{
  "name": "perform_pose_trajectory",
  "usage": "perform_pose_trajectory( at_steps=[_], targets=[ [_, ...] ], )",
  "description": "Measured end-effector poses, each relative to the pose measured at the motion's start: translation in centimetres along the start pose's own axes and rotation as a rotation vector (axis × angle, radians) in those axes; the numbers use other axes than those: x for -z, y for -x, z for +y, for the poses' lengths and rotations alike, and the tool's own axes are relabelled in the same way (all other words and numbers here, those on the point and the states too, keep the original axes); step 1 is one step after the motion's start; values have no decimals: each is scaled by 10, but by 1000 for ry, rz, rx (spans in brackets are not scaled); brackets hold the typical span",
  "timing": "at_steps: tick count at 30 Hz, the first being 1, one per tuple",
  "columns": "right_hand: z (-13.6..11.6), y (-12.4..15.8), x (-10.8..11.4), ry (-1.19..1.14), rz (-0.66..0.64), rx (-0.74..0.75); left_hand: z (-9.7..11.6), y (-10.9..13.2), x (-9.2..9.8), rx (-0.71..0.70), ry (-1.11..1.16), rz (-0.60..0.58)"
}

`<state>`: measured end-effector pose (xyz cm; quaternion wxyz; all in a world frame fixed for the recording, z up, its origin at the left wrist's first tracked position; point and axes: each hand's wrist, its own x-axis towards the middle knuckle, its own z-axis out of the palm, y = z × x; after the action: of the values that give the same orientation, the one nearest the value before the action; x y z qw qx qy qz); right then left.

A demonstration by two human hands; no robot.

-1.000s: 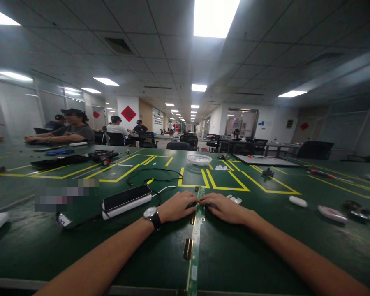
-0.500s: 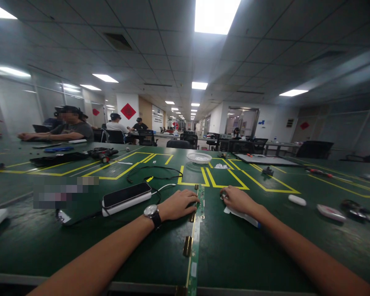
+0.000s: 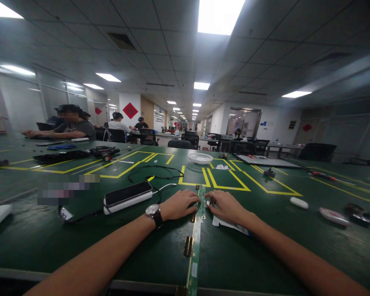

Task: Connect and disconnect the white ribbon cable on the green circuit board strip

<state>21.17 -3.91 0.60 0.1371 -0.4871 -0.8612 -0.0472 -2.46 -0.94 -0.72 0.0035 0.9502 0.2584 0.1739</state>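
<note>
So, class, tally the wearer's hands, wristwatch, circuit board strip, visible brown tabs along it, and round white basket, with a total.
Left hand and right hand: 2
Wristwatch: 1
Circuit board strip: 1
Brown tabs: 4
Round white basket: 1
Total: 9

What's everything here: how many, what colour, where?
Narrow circuit board: one, green, centre front
Flat table: one, green, underneath
Round openwork basket: one, white, beyond board
Rectangular screen device: one, black, on white block, left
Rounded cases: two, white and pinkish, right
Long tool: one, red and black, right
Tape outlines: several, yellow, on table
Seated people: several, variously dressed, background
Office chairs: several, black, background
Round wristwatch: one, silver, black strap, left wrist
Left hand: one, bare, at board's left edge
Right hand: one, bare, right of board
</note>
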Motion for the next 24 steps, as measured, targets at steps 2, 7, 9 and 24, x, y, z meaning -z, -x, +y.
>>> perform_pose_trajectory(
  at_steps=[2, 7, 9, 24],
  targets=[
    [0, 0, 0, -1, 1, -4, 0, 0, 0, 1, -4, -3],
    [-3, 0, 3, -4, -14, 1, 0, -1, 0, -5, -4, 1],
    [-4, 1, 4, 1, -22, -1, -1, -1, 0, -8, -3, 3],
    [1, 0, 2, -151, -5, 123, -5, -2, -2, -29, 70, -21]
  ],
)
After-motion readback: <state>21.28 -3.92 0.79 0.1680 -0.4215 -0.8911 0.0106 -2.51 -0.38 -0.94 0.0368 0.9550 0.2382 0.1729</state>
